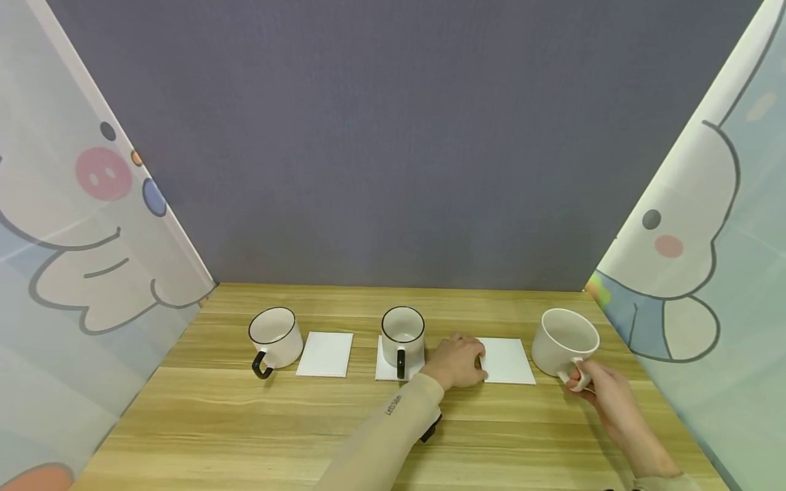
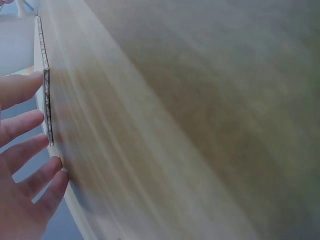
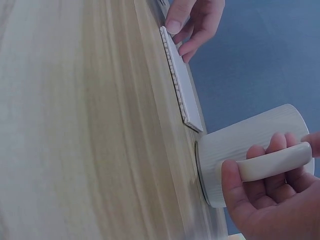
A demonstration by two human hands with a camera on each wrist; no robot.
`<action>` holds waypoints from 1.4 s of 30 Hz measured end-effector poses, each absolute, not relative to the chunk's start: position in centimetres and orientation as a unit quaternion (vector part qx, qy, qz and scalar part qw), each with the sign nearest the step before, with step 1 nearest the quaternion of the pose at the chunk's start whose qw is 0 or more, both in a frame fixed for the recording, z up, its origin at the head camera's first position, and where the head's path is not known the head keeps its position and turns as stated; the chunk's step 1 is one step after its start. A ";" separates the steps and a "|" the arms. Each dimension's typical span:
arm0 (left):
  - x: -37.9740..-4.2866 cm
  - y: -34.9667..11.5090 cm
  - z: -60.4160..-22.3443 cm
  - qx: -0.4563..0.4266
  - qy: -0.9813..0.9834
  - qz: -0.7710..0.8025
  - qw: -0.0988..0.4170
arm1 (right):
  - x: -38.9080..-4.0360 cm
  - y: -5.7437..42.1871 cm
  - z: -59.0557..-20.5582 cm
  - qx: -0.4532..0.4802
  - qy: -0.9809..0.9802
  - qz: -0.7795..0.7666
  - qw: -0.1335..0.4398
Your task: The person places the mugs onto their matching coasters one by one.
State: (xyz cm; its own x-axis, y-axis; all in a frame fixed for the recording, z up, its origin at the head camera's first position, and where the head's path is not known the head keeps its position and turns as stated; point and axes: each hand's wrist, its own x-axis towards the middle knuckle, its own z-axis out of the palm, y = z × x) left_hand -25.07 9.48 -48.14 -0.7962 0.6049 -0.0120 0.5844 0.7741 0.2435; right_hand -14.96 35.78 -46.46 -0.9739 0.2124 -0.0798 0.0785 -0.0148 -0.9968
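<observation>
White mug [image 1: 560, 349]: stood upright at about three o'clock from the right coaster [image 1: 507, 361], just beside it; twelve lay straight ahead of you.
Mug handle [image 3: 275, 162]: pointed toward five o'clock, on your side.
Your right hand [image 1: 608, 399]: was curled round that handle, gripping it.
Your left hand [image 1: 456, 361]: reached to the right coaster's nine o'clock edge with fingers spread; I could not tell whether they pressed on it.
Middle mug [image 1: 403, 331]: sat upright on the middle coaster [image 1: 384, 375], at ten o'clock from your left hand, black-rimmed, its black handle toward six.
Left coaster [image 1: 325, 354]: lay on the wood at nine o'clock from the middle one.
Left mug [image 1: 284, 348]: stood beside the left coaster at its nine o'clock, black-rimmed, handle toward seven.
Left sleeve [image 1: 385, 436]: pale with dark lettering, hid most of a white object with a black part [image 1: 432, 429].
Grey backdrop [image 1: 399, 150]: rose at twelve behind the wooden tabletop [image 1: 245, 429].
</observation>
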 end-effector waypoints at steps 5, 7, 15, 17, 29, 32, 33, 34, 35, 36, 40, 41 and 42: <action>-25.0 9.4 -48.0 0.319 0.940 0.114 0.043 | -15.0 35.8 -46.3 -0.106 -0.693 0.712 0.040; -25.0 9.4 -47.9 0.321 0.939 0.113 0.042 | -14.9 35.8 -46.2 -0.104 -0.690 0.715 0.036; -25.0 9.4 -47.8 0.332 0.937 0.101 0.048 | -14.6 36.2 -46.3 -0.053 -0.689 0.723 0.016; -25.1 9.3 -47.8 0.333 0.936 0.102 0.048 | -14.5 36.2 -46.4 -0.045 -0.693 0.719 0.015; -25.1 9.2 -47.7 0.329 0.936 0.110 0.054 | -14.3 35.3 -46.8 -0.025 -0.664 0.744 0.068; -25.1 9.2 -47.7 0.327 0.937 0.114 0.057 | -14.2 35.1 -46.8 -0.020 -0.657 0.750 0.082; -25.1 9.2 -47.7 0.326 0.937 0.116 0.059 | -14.2 35.1 -46.9 -0.017 -0.653 0.752 0.086; -25.2 9.2 -47.7 0.325 0.937 0.117 0.060 | -14.2 35.0 -46.9 -0.014 -0.651 0.754 0.089; -25.2 9.2 -47.7 0.324 0.937 0.119 0.061 | -14.1 34.9 -46.9 -0.011 -0.649 0.755 0.092; -25.2 9.2 -47.7 0.324 0.937 0.120 0.062 | -14.1 34.9 -47.0 -0.008 -0.647 0.757 0.095; -25.2 9.1 -47.6 0.324 0.936 0.119 0.065 | -14.0 34.7 -47.1 -0.001 -0.647 0.756 0.104; -25.1 9.1 -47.6 0.325 0.936 0.118 0.066 | -14.0 34.7 -47.1 -0.001 -0.649 0.754 0.106; -25.1 9.1 -47.5 0.325 0.936 0.117 0.066 | -14.0 34.6 -47.1 -0.001 -0.650 0.752 0.109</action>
State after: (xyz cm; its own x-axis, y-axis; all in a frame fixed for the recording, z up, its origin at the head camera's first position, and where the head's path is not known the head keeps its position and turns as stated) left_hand -25.10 9.07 -47.51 -0.7794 0.6246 -0.0481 0.5938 0.7610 0.2613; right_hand -13.97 34.61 -47.14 -0.9762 0.1657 0.1402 -0.1626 -0.1301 -0.9781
